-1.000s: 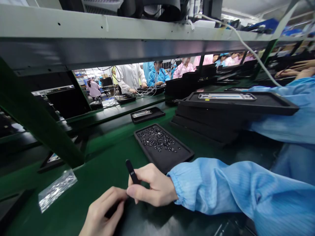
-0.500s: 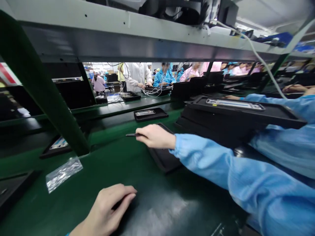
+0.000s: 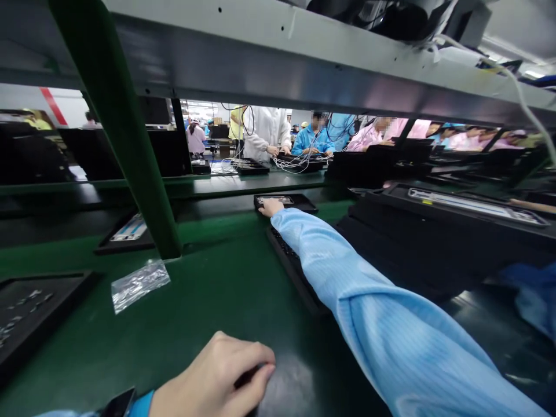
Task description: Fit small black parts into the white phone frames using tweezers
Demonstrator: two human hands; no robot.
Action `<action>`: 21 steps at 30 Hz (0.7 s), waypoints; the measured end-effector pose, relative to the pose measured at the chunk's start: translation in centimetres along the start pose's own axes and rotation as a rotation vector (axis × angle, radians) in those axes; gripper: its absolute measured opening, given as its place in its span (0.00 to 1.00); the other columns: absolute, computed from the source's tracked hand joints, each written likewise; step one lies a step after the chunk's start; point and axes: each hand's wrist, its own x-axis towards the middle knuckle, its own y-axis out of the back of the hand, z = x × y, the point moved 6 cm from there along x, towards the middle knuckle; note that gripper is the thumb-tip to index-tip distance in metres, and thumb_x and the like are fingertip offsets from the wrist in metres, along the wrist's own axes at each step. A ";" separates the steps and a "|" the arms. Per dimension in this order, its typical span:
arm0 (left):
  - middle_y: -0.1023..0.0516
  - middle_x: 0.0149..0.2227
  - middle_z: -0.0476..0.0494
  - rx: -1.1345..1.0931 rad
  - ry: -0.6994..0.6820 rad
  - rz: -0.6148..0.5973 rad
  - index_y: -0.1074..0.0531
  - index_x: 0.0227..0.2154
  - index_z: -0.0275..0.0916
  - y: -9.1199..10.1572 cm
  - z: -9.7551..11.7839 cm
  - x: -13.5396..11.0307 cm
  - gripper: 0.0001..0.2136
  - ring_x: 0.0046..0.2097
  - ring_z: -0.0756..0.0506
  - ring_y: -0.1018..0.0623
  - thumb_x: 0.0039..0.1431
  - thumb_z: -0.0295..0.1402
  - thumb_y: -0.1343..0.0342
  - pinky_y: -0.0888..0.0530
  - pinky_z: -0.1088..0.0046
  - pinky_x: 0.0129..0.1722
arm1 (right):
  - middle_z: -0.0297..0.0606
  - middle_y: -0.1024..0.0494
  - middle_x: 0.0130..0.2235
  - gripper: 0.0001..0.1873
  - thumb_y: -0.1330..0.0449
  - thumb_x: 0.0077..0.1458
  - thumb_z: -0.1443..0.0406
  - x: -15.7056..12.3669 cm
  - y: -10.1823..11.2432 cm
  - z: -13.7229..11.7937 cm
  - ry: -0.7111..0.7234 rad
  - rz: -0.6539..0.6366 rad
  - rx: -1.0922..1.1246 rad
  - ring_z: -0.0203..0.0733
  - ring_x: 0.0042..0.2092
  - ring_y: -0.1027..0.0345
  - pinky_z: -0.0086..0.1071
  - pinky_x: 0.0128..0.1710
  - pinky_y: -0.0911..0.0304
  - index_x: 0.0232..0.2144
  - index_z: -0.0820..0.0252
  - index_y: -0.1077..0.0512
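Observation:
My right hand (image 3: 270,207) reaches out to the front left edge of a small black tray (image 3: 302,202) that holds a pale metal-looking piece (image 3: 280,200). Its fingers are curled, and what they hold, if anything, is hidden at this distance. Under my right forearm lies another black tray (image 3: 292,269), with small dark parts showing in it. My left hand (image 3: 221,373) hovers or rests low over the green tabletop (image 3: 208,289), thumb and forefinger pinched together. Whatever sits in that pinch cannot be made out.
A clear plastic bag (image 3: 139,284) lies left, near a green post (image 3: 130,145). Black trays with small parts (image 3: 30,313) and pale strips (image 3: 130,229) stand there. Stacked black trays (image 3: 443,237) rise at right. A grey shelf (image 3: 269,63) spans overhead. Co-workers (image 3: 267,136) work beyond.
My right hand has gone farther forward to the small tray; the thin dark tool it held is no longer visible. My left hand stays pinched, a little farther right in view. The view has shifted.

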 end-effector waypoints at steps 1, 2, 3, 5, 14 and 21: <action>0.28 0.22 0.52 -0.008 0.013 -0.017 0.32 0.33 0.40 -0.1 -0.1 0.0 0.09 0.23 0.52 0.27 0.62 0.28 0.58 0.35 0.77 0.25 | 0.44 0.32 0.47 0.17 0.46 0.59 0.61 0.5 -0.5 0.0 -0.015 0.003 0.002 0.43 0.45 0.34 0.41 0.44 0.35 0.47 0.65 0.35; 0.27 0.22 0.52 -0.013 0.022 -0.028 0.32 0.34 0.40 -0.2 -0.2 -0.1 0.09 0.23 0.52 0.27 0.62 0.28 0.58 0.36 0.76 0.26 | 0.44 0.32 0.47 0.17 0.46 0.59 0.60 0.9 -1.0 -0.2 -0.024 0.006 0.004 0.43 0.46 0.35 0.41 0.44 0.36 0.48 0.65 0.35; 0.27 0.23 0.52 -0.016 0.026 -0.035 0.32 0.34 0.40 -0.2 -0.2 -0.1 0.09 0.23 0.52 0.27 0.62 0.28 0.58 0.36 0.76 0.26 | 0.44 0.32 0.47 0.18 0.46 0.59 0.60 1.3 -1.3 -0.4 -0.027 0.009 0.006 0.43 0.46 0.35 0.42 0.44 0.36 0.48 0.66 0.35; 0.27 0.23 0.52 -0.013 0.027 -0.041 0.32 0.34 0.41 -0.3 -0.3 -0.1 0.09 0.23 0.52 0.27 0.61 0.28 0.57 0.36 0.76 0.26 | 0.44 0.33 0.48 0.18 0.46 0.59 0.60 1.8 -1.6 -1.0 -0.012 0.012 0.010 0.44 0.46 0.35 0.42 0.45 0.36 0.48 0.66 0.35; 0.27 0.22 0.51 0.008 0.015 -0.042 0.32 0.32 0.40 -0.2 -0.2 0.0 0.09 0.22 0.52 0.27 0.62 0.29 0.58 0.35 0.77 0.25 | 0.45 0.33 0.48 0.17 0.45 0.58 0.62 1.1 -0.3 -3.8 0.147 0.011 0.040 0.43 0.46 0.35 0.42 0.44 0.36 0.47 0.66 0.35; 0.26 0.23 0.52 0.011 -0.038 0.012 0.33 0.33 0.40 0.3 -0.2 0.1 0.08 0.21 0.52 0.28 0.62 0.28 0.58 0.35 0.77 0.24 | 0.43 0.32 0.47 0.16 0.45 0.58 0.61 -2.9 2.4 -8.7 0.340 0.077 0.105 0.43 0.46 0.35 0.42 0.45 0.37 0.45 0.65 0.34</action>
